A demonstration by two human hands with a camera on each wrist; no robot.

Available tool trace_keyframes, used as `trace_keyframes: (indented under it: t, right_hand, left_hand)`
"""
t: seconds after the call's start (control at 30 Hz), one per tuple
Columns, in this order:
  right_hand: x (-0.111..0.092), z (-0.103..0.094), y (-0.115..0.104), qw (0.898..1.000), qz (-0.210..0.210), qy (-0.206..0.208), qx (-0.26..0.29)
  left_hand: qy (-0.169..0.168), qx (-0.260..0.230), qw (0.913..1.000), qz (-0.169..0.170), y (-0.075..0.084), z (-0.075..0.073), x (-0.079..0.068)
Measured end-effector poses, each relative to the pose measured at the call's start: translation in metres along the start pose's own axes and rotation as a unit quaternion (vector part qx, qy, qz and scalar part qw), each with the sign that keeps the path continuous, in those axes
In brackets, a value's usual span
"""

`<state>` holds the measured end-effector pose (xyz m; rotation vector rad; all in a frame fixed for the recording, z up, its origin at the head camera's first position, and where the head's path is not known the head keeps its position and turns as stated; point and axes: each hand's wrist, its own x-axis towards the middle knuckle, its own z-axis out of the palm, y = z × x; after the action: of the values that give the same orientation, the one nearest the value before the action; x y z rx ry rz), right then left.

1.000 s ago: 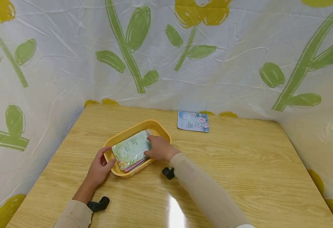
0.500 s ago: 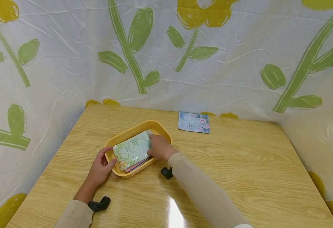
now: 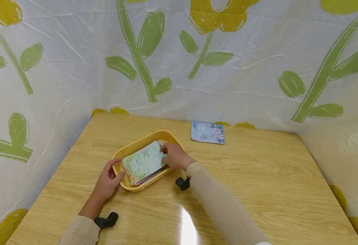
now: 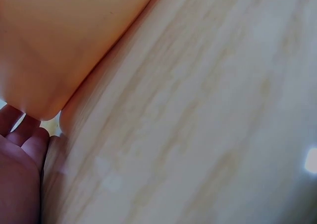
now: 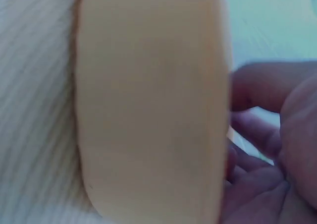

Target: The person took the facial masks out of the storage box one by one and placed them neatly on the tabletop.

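A yellow plastic basket (image 3: 131,188) stands on the table with a small stack of flat packets in it. On top lies a pale green face mask packet (image 3: 143,161) printed with grass and flowers. Edges of a pink and a purplish packet (image 3: 152,176) show beneath it. My left hand (image 3: 106,180) holds the basket's left end, thumb and a finger at the rim. My right hand (image 3: 176,156) reaches over the right end and pinches the green packet's right edge. In the right wrist view the basket's wall (image 5: 153,105) covers part of that hand's fingers.
A blue face mask packet (image 3: 207,132) with pink flowers lies flat near the table's back edge, right of the basket. A floral-printed curtain (image 3: 243,78) surrounds the wooden table (image 3: 252,180) at the back and sides.
My right hand has shifted slightly right with the green packet's edge, and its fingers are more bent. The left hand and basket stay in place.
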<state>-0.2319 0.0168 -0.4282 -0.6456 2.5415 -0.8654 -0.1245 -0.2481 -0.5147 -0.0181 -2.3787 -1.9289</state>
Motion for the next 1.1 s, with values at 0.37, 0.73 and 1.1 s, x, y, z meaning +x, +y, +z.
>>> trace_keyframes:
  t: [0.37, 0.73, 1.1]
  right_hand:
    - [-0.004, -0.007, 0.005, 0.999, -0.018, 0.011, 0.026]
    - [-0.005, -0.008, 0.01, 0.996, -0.029, 0.0, 0.088]
    - [-0.009, -0.009, 0.011, 0.993, -0.025, 0.007, 0.116]
  left_hand:
    - [0.004, -0.008, 0.9999, 0.007, -0.003, 0.0, 0.0]
    - [0.006, 0.003, 1.0, 0.006, -0.003, 0.0, 0.001]
    - [-0.001, 0.011, 0.9999, -0.007, 0.002, -0.001, 0.0]
